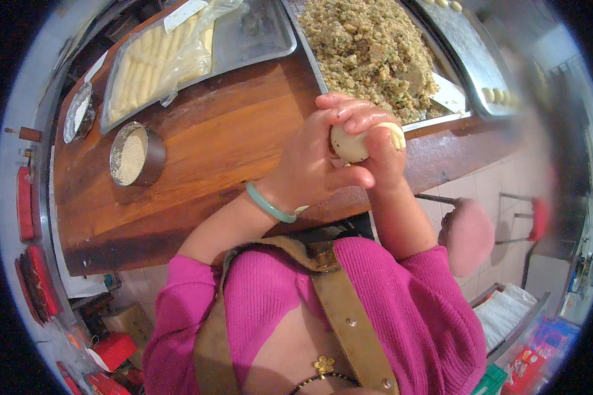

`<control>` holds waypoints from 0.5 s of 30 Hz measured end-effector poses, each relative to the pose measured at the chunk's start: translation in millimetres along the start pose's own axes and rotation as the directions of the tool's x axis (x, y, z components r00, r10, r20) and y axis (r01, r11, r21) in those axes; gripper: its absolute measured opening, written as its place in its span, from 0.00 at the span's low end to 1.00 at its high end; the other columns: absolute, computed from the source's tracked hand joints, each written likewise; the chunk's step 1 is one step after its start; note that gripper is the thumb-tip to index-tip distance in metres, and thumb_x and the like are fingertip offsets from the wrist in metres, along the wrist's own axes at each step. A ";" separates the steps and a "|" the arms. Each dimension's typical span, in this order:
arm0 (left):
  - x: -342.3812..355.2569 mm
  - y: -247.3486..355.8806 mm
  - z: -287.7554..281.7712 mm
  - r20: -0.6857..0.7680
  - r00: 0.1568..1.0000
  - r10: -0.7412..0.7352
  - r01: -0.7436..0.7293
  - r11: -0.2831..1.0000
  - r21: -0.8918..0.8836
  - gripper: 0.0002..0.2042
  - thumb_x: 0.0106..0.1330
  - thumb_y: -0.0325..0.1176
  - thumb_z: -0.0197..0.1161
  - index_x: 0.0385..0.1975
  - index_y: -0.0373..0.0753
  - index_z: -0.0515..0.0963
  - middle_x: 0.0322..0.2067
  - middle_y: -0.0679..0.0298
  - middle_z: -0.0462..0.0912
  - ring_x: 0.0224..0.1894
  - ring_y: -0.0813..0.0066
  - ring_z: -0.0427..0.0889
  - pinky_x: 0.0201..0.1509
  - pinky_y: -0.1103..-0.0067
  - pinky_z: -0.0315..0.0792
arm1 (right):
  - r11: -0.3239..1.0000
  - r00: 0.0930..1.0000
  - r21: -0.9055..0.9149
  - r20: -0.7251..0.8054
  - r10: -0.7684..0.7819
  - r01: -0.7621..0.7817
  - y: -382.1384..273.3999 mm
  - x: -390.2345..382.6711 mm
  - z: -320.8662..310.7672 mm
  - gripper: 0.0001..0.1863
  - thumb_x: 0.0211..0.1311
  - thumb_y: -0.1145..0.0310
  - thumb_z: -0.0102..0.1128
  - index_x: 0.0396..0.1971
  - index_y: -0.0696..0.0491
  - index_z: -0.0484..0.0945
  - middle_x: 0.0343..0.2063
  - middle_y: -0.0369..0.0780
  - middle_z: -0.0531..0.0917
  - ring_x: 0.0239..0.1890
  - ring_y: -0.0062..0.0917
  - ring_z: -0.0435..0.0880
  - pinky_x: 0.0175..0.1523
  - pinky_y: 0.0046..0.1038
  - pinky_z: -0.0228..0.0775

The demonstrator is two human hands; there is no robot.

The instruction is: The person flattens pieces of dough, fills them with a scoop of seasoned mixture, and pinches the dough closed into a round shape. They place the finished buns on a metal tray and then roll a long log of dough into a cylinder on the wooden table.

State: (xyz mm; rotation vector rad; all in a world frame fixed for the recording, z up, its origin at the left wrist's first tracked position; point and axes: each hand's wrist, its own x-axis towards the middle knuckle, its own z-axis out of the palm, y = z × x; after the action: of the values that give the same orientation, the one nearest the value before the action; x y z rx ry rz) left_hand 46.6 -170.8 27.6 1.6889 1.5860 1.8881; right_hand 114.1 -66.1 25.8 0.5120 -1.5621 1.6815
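A pale, round dough ball [349, 145] is cupped between both hands in front of the filling tray. My left hand [310, 148], with a green bangle at the wrist, curls around its left side, fingers reaching over the top. My right hand [385, 151] closes on the ball from the right. A yellowish bit of dough [397, 135] bulges out beside the right-hand fingers; whether it joins the ball is hidden. Just beyond the hands, a heap of crumbly brown filling [369, 49] fills a metal tray [435, 121]. A flat white scraper [449, 95] lies at its corner.
On the wooden table [230, 141], a tray [105, 122] holds dough rolls [148, 66] partly under plastic. Nearby are a round tin [155, 158] of pale seeds and a bowl [79, 112] with white powder. Another tray [471, 49] carries several dough balls. A pink stool [469, 237] stands right.
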 end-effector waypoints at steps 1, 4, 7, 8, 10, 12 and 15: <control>1.1 5.0 -1.0 -0.032 0.999 0.041 -0.037 0.993 0.115 0.33 0.49 0.57 0.61 0.45 0.35 0.63 0.38 0.55 0.72 0.40 0.60 0.75 0.42 0.73 0.69 | 1.000 1.000 0.008 -0.019 -0.004 0.004 0.3 1.4 2.8 0.25 0.58 0.45 0.44 0.36 0.54 0.74 0.38 0.46 0.77 0.48 0.43 0.70 0.55 0.43 0.58; 2.5 7.0 -3.6 0.127 0.975 -0.184 0.218 0.911 -0.351 0.33 0.50 0.57 0.59 0.45 0.34 0.63 0.38 0.55 0.72 0.40 0.61 0.74 0.42 0.73 0.69 | 0.985 0.983 0.070 -0.086 0.165 -0.159 -13.5 4.0 18.1 0.34 0.55 0.38 0.40 0.43 0.56 0.70 0.43 0.51 0.74 0.49 0.41 0.71 0.55 0.41 0.59; 5.3 -3.5 -6.7 0.212 0.973 -0.097 0.165 0.929 -0.333 0.34 0.51 0.58 0.57 0.47 0.34 0.63 0.39 0.55 0.71 0.41 0.62 0.74 0.42 0.73 0.68 | 0.986 0.988 0.082 -0.047 0.150 -0.146 -15.7 6.7 15.0 0.29 0.58 0.42 0.40 0.38 0.55 0.73 0.40 0.48 0.76 0.49 0.43 0.71 0.56 0.43 0.57; 2.3 -7.6 -6.5 0.187 0.977 -0.102 0.159 0.934 -0.319 0.34 0.50 0.60 0.57 0.45 0.34 0.64 0.39 0.55 0.71 0.42 0.63 0.73 0.43 0.73 0.68 | 0.997 0.998 0.046 0.020 0.065 -0.066 -6.4 8.0 3.5 0.26 0.59 0.44 0.40 0.36 0.54 0.74 0.40 0.47 0.77 0.49 0.43 0.71 0.56 0.44 0.56; 0.4 -11.4 2.1 0.044 0.995 -0.093 0.100 0.969 -0.224 0.34 0.49 0.60 0.57 0.43 0.33 0.66 0.39 0.55 0.71 0.41 0.64 0.73 0.42 0.73 0.68 | 0.995 0.998 0.081 0.001 0.055 -0.055 -2.5 5.0 -3.7 0.22 0.62 0.50 0.40 0.29 0.53 0.76 0.36 0.43 0.79 0.49 0.45 0.70 0.57 0.46 0.55; -2.1 -1.8 3.2 -0.064 0.997 -0.030 0.028 0.999 -0.038 0.34 0.46 0.61 0.59 0.41 0.33 0.67 0.39 0.55 0.71 0.39 0.65 0.75 0.42 0.73 0.69 | 0.994 0.998 0.098 -0.043 0.050 -0.045 0.4 2.3 -3.6 0.23 0.62 0.50 0.39 0.31 0.53 0.76 0.37 0.43 0.79 0.50 0.45 0.69 0.57 0.46 0.55; 12.7 13.2 5.4 -0.030 0.997 -0.076 0.068 0.974 -0.218 0.33 0.47 0.61 0.58 0.40 0.34 0.68 0.37 0.58 0.73 0.37 0.66 0.75 0.41 0.75 0.69 | 0.975 0.989 0.194 -0.079 0.128 -0.110 -2.1 3.0 1.0 0.29 0.57 0.41 0.39 0.37 0.53 0.76 0.42 0.49 0.75 0.53 0.45 0.66 0.57 0.45 0.54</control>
State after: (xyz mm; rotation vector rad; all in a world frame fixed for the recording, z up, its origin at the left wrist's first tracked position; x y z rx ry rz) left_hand 52.9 -164.5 44.5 1.4936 1.3752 1.9865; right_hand 113.6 -66.5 29.6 0.4373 -1.3992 1.9297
